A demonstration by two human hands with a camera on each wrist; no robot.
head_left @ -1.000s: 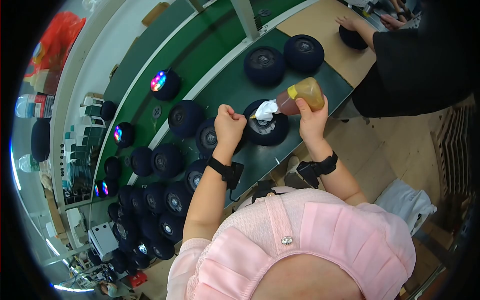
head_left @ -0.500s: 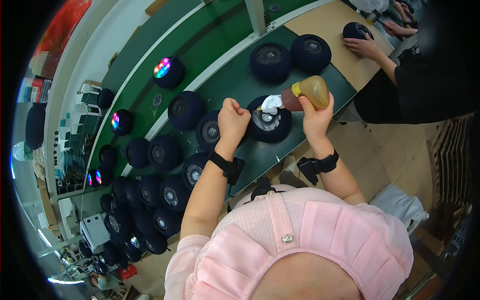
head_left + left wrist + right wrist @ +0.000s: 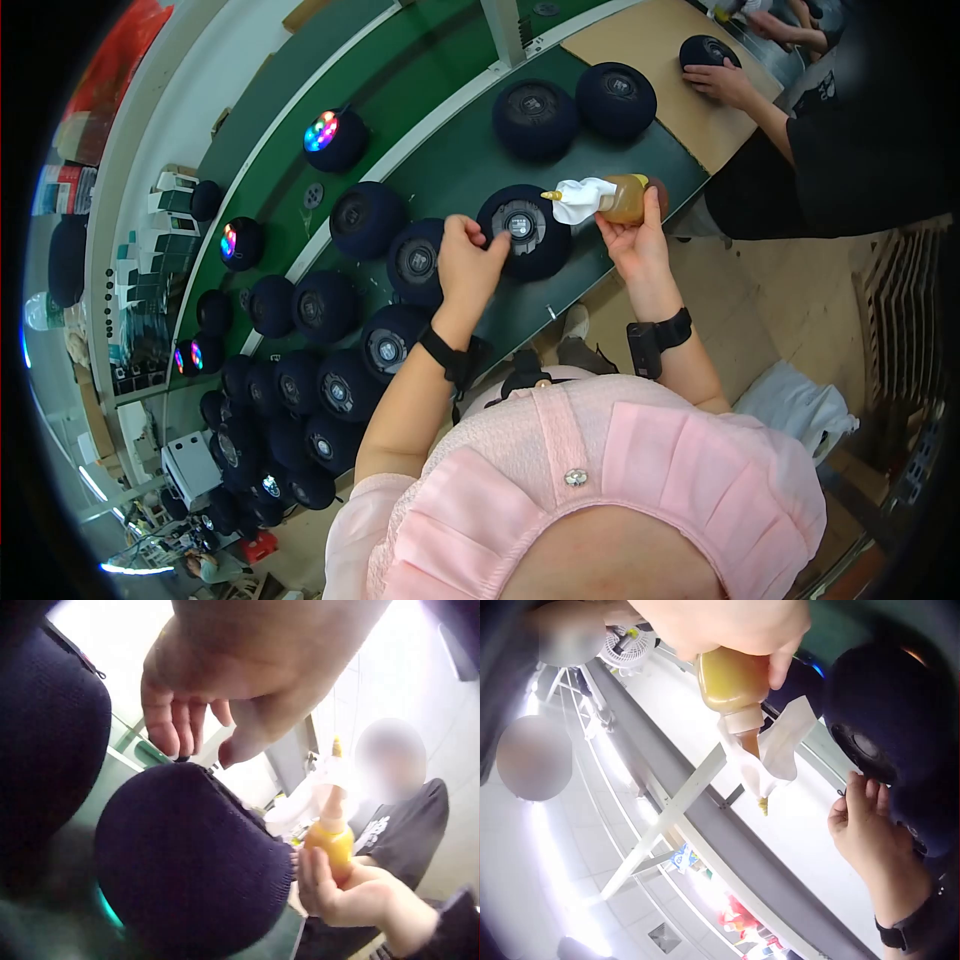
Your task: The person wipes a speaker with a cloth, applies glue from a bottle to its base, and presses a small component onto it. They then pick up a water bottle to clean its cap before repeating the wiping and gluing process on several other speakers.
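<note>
My left hand [image 3: 470, 268] is at the left edge of a round dark-blue fabric speaker [image 3: 540, 250], its fingers loosely bent. In the left wrist view the thumb and fingers of this hand [image 3: 232, 682] stand apart above the speaker [image 3: 187, 855]; a small dark bit shows at the fingertips, and I cannot tell whether they hold it. My right hand [image 3: 640, 250] grips a squeeze bottle [image 3: 628, 200] of amber liquid, with white cloth [image 3: 583, 200] around its neck. The nozzle points left over the speaker's far right edge in the head view, and downward in the right wrist view [image 3: 763, 806].
Several similar speakers stand on the green bench, two behind [image 3: 535, 118] and many to the left [image 3: 325, 305]. Some on the far strip glow with coloured lights [image 3: 335, 140]. At the upper right, another person's hand [image 3: 725, 85] rests on a speaker on brown board [image 3: 650, 50].
The bottle has tipped from sloping over the speaker to nearly level and moved right, its nozzle off the speaker's middle. The left hand's fist has loosened, with the thumb now stretched toward the speaker.
</note>
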